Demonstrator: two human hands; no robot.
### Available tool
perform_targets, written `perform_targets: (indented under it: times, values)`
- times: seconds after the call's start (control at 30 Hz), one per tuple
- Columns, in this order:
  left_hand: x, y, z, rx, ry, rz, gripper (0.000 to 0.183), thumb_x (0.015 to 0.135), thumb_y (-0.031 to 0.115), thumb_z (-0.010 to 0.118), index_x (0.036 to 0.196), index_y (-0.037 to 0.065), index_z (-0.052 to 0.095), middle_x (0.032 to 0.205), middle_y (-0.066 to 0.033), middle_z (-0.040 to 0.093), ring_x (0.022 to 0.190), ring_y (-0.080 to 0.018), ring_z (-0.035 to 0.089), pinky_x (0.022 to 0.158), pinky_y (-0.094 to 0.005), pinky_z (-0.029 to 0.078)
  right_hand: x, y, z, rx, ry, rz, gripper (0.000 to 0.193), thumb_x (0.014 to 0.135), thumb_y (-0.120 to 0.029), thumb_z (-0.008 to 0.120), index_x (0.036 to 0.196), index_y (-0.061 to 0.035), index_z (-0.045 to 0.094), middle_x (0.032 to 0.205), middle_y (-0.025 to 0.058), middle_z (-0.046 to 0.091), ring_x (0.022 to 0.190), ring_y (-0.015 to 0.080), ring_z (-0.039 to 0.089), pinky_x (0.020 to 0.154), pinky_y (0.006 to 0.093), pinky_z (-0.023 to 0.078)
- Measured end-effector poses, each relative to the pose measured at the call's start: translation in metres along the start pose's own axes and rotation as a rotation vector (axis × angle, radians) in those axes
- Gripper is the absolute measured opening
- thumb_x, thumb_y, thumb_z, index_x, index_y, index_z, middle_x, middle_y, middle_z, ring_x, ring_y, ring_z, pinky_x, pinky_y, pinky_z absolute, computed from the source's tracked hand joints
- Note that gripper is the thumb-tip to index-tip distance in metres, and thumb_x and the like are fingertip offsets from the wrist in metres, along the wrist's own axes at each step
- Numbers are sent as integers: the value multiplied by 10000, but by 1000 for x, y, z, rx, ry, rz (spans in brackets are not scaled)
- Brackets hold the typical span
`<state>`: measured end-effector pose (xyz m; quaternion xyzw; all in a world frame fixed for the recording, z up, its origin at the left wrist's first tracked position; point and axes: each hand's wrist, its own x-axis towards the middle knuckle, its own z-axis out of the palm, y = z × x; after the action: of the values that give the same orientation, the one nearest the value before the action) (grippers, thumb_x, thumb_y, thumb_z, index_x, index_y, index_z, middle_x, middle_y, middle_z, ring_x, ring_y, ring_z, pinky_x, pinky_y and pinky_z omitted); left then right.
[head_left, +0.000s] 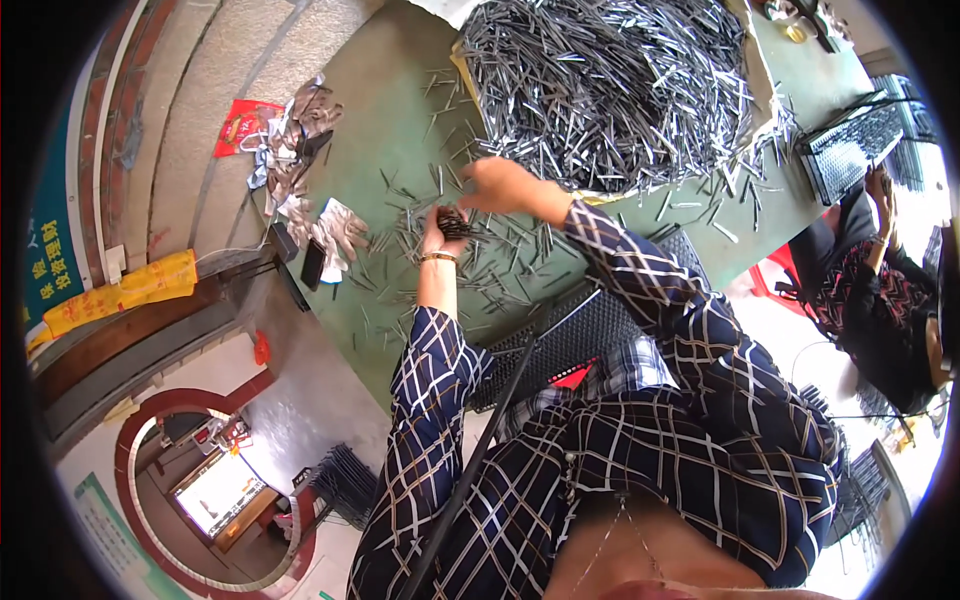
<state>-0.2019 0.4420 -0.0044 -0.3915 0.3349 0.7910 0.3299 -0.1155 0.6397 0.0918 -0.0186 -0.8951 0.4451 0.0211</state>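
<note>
A wide, pale-yellow-edged liner (764, 90) at the far side of the green surface (390, 90) holds a deep heap of thin grey strips (610, 90), some spilling past its right edge. A black gridded tray (590, 325) sits at the near edge by the person's body; whether its cells are filled is too small to tell. More loose strips (510, 265) lie scattered around the hands. The left hand (436, 238) is curled around a bundle of dark strips (455, 224), in front of the heap. The right hand (512, 188) is just above and beside that bundle, fingers bent and blurred; whether they pinch a strip cannot be told.
</note>
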Motion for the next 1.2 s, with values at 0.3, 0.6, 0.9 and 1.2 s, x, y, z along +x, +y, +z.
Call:
perform_targets:
  times: [0.3, 0.6, 0.9, 1.2]
  values:
    - [-11, 25, -63, -31, -139, -52, 82, 790, 64, 628, 756, 25, 565, 722, -80, 602, 653, -212, 572, 627, -364, 521, -109, 47, -50, 277, 156, 124, 278, 807, -216, 628, 992, -8, 629, 851, 151, 662, 738, 217, 642, 674, 310, 497]
    - [-24, 75, -108, -245, -153, -9, 154, 792, 12, 546, 931, -26, 492, 803, -139, 558, 701, -240, 565, 650, -340, 537, -194, 75, -55, 494, 511, 185, 319, 882, -231, 591, 1093, 7, 605, 956, 95, 659, 863, 141, 621, 787, 279, 503]
    - [-107, 133, -163, -173, -511, 305, 151, 747, 12, 567, 890, -10, 523, 765, -101, 557, 715, -225, 558, 675, -356, 457, -270, 5, -3, 553, 1127, 1, 240, 882, -153, 590, 1050, 17, 619, 808, 39, 594, 696, 93, 531, 626, 225, 434]
    - [-216, 2, -201, -548, -740, 91, 134, 746, -37, 563, 866, -38, 505, 797, -145, 548, 727, -247, 547, 669, -345, 505, -278, -141, 203, 942, 588, -379, 332, 930, -125, 486, 1229, 20, 484, 1147, 101, 549, 1054, 160, 528, 920, 277, 408]
